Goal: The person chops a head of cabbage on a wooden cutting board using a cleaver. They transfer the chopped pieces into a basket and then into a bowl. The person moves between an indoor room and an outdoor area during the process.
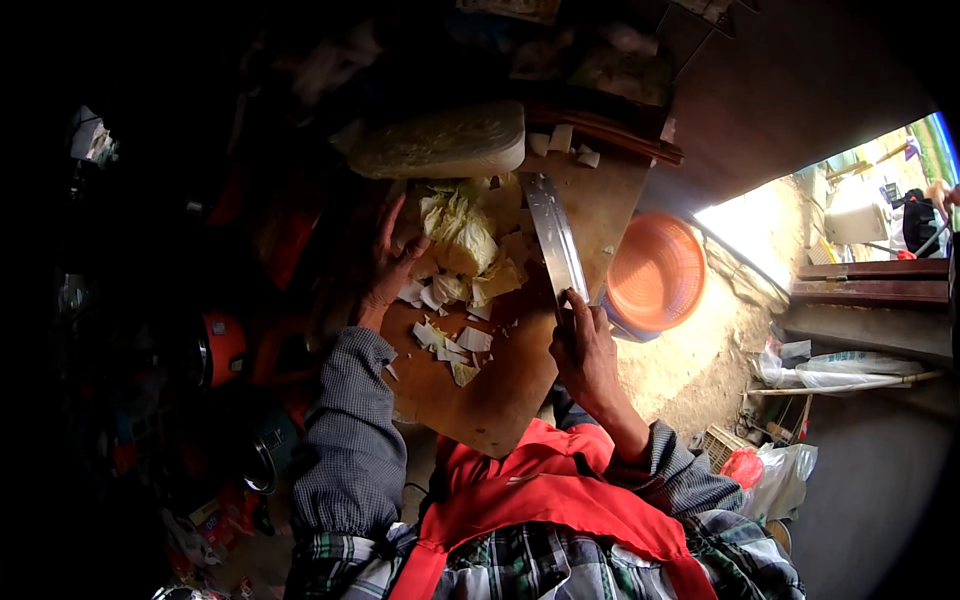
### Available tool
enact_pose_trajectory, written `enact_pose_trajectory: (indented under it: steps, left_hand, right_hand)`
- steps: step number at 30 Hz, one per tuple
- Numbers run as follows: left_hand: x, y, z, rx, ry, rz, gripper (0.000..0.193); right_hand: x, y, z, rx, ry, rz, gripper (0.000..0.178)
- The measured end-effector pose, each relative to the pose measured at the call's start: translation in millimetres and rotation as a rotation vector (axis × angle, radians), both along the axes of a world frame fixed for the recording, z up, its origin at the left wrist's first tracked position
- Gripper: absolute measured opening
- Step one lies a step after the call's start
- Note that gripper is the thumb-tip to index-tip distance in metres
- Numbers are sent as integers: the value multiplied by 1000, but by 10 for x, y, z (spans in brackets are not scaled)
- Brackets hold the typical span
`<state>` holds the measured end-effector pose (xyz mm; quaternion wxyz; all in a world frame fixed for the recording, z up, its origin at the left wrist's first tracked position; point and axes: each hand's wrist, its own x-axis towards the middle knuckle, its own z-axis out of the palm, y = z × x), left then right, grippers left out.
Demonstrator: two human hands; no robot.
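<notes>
One knife [555, 238] points forward, its long axis leaning left.

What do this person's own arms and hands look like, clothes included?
The left hand and right hand are bare. Long, dark grey sleeves with a fine check end before the wrists; nearer the body is plaid cloth in black, white and green.

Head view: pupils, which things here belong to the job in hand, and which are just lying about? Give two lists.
Belonging to the job:
knife, gripped in the right hand
cut leafy vegetable, beside the left hand
brown work surface beneath it

Probably just lying about:
red bag at the right
thin pole above it
orange basket, though its role is unclear
</notes>
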<state>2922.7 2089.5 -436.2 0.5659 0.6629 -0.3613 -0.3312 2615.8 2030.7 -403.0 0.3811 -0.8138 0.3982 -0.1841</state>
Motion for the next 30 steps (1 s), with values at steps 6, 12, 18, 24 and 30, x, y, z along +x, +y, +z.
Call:
enact_pose_trajectory:
  steps: [6, 12, 18, 24, 30]
  left_hand:
    - [-128, -144, 101, 140, -329, -80, 96]
    - [-445, -255, 27, 31, -205, -167, 93]
    - [-695, -332, 92, 0, -509, -30, 80]
    - [-801, -390, 209, 61, -714, 6, 67]
    - [-824, -355, 160, 42, -538, 59, 66]
  right_hand:
    - [82, 146, 201, 879, -435, -309, 44]
    - [262, 417, 69, 1147, -635, -291, 49]
    - [392, 596, -50, 1184, -656, -262, 50]
    - [478, 569, -94, 1289, -750, -267, 34]
    - [460, 606, -100, 1350, -813, -235, 37]
